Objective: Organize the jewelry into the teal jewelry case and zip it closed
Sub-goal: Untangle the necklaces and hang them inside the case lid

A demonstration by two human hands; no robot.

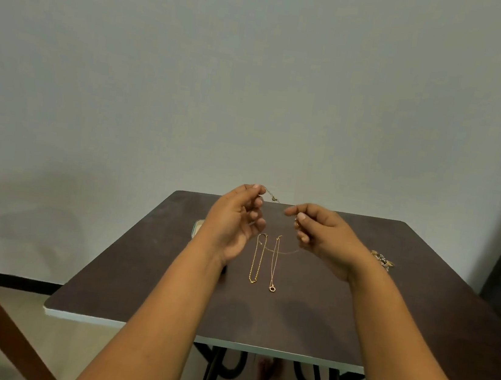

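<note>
While two fine gold chains lie side by side on the dark brown table, a third thin gold necklace is held up above them. One end is pinched by the left hand, the other by the right hand. Sorting is judged barely begun. Behind the left wrist, only an edge of the teal jewelry case is seen; lowering into it is called for next.

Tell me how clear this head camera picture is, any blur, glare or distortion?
Head view: dim, flat light, no glare; hands slightly soft; thin chain they pinch barely resolves; table edges bow from the wide-angle lens.
</note>
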